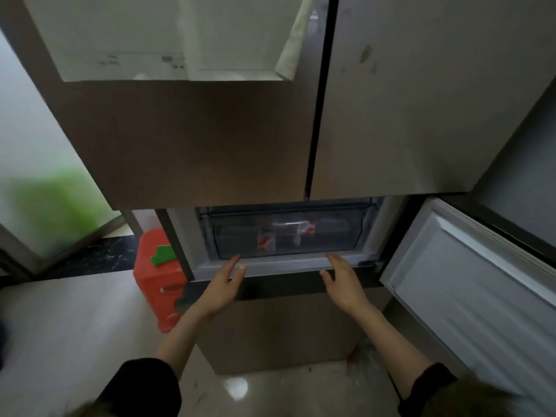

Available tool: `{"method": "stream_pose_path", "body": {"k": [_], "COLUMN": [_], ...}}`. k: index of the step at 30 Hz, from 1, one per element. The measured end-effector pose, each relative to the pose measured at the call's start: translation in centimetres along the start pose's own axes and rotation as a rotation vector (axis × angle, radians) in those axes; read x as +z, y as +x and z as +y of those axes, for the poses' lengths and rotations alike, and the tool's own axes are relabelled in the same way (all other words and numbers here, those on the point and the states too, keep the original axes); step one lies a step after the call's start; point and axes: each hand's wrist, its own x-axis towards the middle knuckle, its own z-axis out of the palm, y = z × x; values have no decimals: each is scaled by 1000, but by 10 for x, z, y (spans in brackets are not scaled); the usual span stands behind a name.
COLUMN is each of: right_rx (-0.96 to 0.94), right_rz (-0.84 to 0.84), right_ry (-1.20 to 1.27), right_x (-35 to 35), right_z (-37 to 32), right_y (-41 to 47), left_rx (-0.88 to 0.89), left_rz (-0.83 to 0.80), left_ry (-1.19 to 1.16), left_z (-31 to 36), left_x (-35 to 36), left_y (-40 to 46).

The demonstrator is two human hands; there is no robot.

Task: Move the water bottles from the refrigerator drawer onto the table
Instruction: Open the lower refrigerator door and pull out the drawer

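Both hands reach toward the lower compartment of a tall brown-grey refrigerator [210,139], whose two upper doors are shut. The lower right door with a white ribbed inner lining [469,284] stands swung open to the right.

Inside the open compartment sits a translucent smoky plastic drawer [240,239], pushed in. Through its front wall, clear plastic water bottles with red-and-white labels [267,242] are visible, one near the centre and another just to its right; their exact number cannot be told through the plastic.

The left hand [222,284] is extended with fingers straight and together, fingertips at the lower front edge of the drawer; its grip is wide and holds nothing. The right hand [343,281] is likewise flat and extended, fingertips at the same lower edge further right; its grip is wide and empty. Whether the fingertips actually touch the drawer cannot be told.

Both forearms are bare, with dark sleeves at the bottom of the view. A red plastic stool with a green patch [159,275] stands on the pale glossy floor [75,326] just left of the refrigerator.
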Motion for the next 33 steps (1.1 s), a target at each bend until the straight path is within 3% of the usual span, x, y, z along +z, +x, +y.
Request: {"method": "stream_pose_path", "body": {"k": [3,5,6,10,14,17,21,33], "right_rx": [76,180,271,602,605,585,578,579], "right_rz": [-38,-20,-23,-75,15,26,21,21], "right_ry": [147,275,415,1370,1727,1895,2008,1941], "right_x": [6,6,5,-9,-20,-25,-21,-27], "right_z": [13,18,19,23,29,29,28,28], "right_y": [29,52,64,111,135,143,143,116], "left_rx": [-244,-306,-328,-399,-332,-333,-334,-374], "left_rz": [71,97,114,213,273,279,288,256], "left_ry": [-346,-497,-602,-1246,-1659,-1752,-1685,-1662], "left_z": [-4,-2,0,19,37,40,38,31], "left_x": [14,20,21,15,4,5,9,7], "left_y": [28,45,53,83,104,110,108,90]}}
